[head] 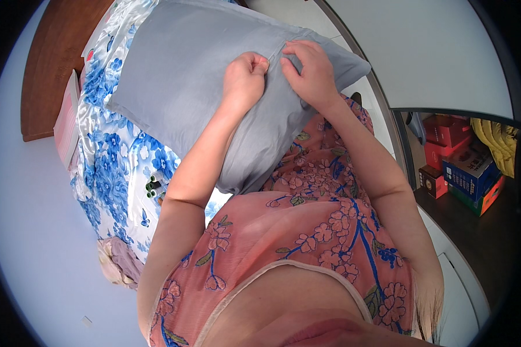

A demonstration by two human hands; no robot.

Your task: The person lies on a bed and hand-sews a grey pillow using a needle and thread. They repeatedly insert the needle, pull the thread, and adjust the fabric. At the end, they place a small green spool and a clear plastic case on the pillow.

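Observation:
A large grey pillow (186, 69) in a smooth cloth cover lies across my lap and the bed, one corner pointing right. My left hand (245, 80) is closed in a pinch, thumb against forefinger, at a seam or fold of the cover. Just right of it, my right hand (310, 71) rests on the same cloth with thumb and forefinger apart and the fingertips near the seam. Nothing shows between those fingertips. Any thin item in the left pinch is too small to make out.
Several thread spools (154, 185) lie on the blue-flowered bed sheet (113, 152), left of my forearm. A brown wooden headboard (47, 78) stands at the upper left. On the right, an open cabinet holds stacked boxes (469, 171) and a yellow quilted item (497, 141).

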